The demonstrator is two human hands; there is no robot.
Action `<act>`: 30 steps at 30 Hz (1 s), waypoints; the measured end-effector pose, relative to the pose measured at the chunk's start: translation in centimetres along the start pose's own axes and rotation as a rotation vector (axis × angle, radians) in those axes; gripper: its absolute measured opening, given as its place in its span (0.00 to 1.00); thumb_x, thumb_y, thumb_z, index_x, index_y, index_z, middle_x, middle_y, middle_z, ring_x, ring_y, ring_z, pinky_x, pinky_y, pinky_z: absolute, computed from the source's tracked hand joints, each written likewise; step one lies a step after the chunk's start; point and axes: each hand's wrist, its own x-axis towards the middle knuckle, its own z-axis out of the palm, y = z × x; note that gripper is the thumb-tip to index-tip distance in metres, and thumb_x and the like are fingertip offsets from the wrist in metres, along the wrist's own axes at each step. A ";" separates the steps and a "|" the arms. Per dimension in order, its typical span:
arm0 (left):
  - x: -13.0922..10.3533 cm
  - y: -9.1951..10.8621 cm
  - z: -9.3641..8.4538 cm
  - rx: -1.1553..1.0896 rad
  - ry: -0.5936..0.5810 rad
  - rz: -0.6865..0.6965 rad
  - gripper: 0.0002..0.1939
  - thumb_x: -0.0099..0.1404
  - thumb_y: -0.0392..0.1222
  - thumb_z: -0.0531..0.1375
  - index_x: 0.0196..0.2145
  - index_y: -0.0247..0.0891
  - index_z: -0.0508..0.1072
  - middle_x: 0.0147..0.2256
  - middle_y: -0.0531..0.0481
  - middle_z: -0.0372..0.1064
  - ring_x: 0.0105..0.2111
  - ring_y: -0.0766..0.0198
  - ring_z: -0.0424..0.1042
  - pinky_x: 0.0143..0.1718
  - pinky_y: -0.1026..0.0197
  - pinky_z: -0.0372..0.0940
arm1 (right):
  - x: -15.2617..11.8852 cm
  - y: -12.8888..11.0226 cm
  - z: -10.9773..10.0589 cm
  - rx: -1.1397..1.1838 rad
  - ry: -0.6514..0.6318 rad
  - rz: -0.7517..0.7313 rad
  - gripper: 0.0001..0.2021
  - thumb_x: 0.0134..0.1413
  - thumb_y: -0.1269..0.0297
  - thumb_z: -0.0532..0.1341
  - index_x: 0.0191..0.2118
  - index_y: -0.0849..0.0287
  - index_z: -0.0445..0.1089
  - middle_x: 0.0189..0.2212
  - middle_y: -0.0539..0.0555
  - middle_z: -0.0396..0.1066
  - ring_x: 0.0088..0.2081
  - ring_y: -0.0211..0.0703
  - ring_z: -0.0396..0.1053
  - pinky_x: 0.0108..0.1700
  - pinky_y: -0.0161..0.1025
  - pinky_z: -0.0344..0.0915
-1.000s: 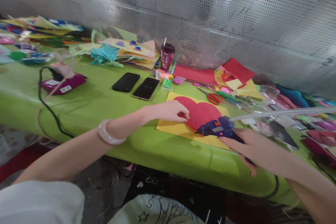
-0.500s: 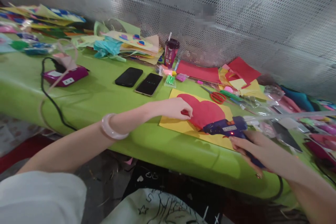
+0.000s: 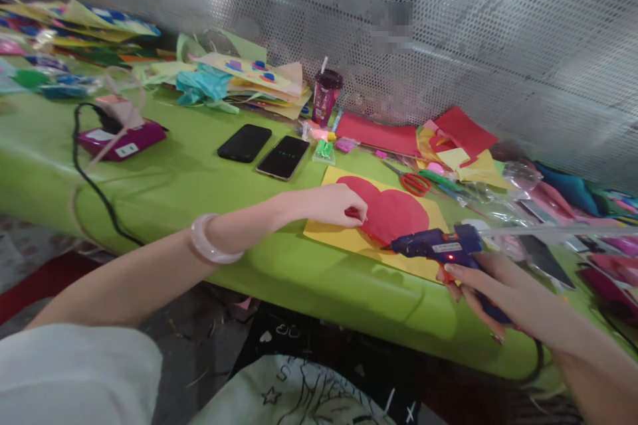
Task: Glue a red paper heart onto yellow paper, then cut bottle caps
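Observation:
A red paper heart (image 3: 399, 212) lies on a yellow sheet (image 3: 323, 231) near the front of the table. My left hand (image 3: 343, 204) is closed at the heart's left side, its fingers pinching the edge, which looks slightly lifted. In my right hand (image 3: 491, 285) is a dark blue hot glue gun (image 3: 441, 244) with a red light lit on its body and a long clear glue stick (image 3: 558, 231) out of its back. The gun's nozzle points left, at the heart's lower tip. Whether it touches the paper I cannot tell.
Red-handled scissors (image 3: 413, 182) lie just behind the yellow sheet. Two phones (image 3: 283, 158) rest left of it, and a purple cup (image 3: 326, 96) with a straw stands behind. A purple power strip (image 3: 122, 139) with cords sits at left. Paper piles (image 3: 259, 80) line the perforated metal wall.
My right hand and the glue gun have shifted slightly right, away from my left hand. My left hand keeps its hold at the heart's edge.

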 end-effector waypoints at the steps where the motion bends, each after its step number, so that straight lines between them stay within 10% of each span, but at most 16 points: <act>1: 0.0 0.0 0.0 -0.002 -0.014 0.006 0.08 0.60 0.42 0.57 0.32 0.43 0.77 0.36 0.53 0.77 0.35 0.64 0.73 0.36 0.65 0.60 | 0.0 -0.1 0.0 -0.002 0.002 -0.010 0.24 0.58 0.40 0.47 0.24 0.54 0.62 0.06 0.47 0.61 0.15 0.41 0.60 0.39 0.44 0.62; 30: -0.2 0.8 -1.0 -0.013 -0.085 0.044 0.08 0.63 0.39 0.56 0.32 0.39 0.75 0.37 0.51 0.76 0.36 0.63 0.72 0.39 0.63 0.61 | -1.2 -1.7 0.5 -0.190 0.043 0.095 0.19 0.57 0.43 0.49 0.35 0.53 0.65 0.06 0.46 0.61 0.19 0.54 0.72 0.31 0.46 0.68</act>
